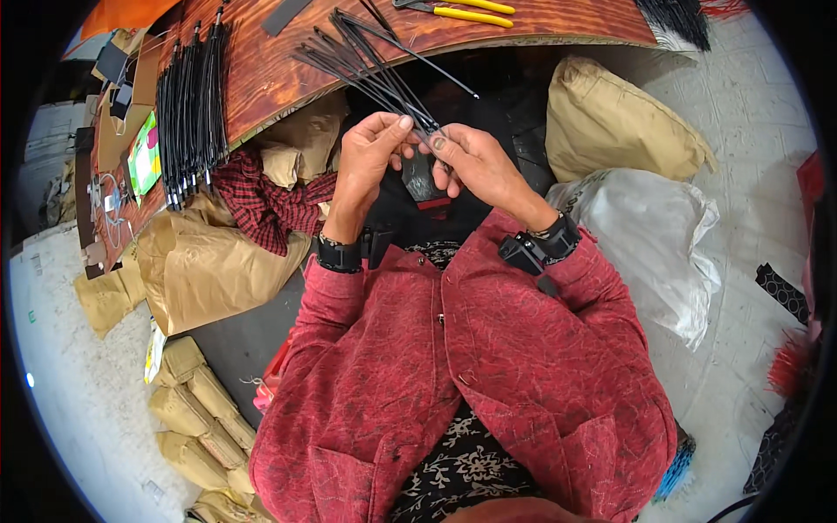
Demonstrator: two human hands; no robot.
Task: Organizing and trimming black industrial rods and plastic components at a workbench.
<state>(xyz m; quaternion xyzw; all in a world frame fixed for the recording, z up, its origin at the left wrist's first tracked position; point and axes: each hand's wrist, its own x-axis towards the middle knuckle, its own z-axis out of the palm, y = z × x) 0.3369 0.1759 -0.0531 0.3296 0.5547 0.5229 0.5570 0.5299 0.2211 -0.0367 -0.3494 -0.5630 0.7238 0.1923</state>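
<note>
Between my hands, over the near edge of the table, is a bundle of thin black rods. Its loose ends fan up and left toward the tabletop, and one rod sticks out to the right with a bright tip. My right hand is closed on the bundle's lower end, pinching it with thumb and fingers. Right beside it, my left hand is closed too, thumb and forefinger together at the bundle's edge. What lies between the left fingertips is too small to make out. Both wrists wear black straps.
More black rod bundles lie on the wooden table at the left. Yellow-handled pliers rest at the far edge of view. Brown sacks and a white sack stand at the right; a plaid cloth hangs left.
</note>
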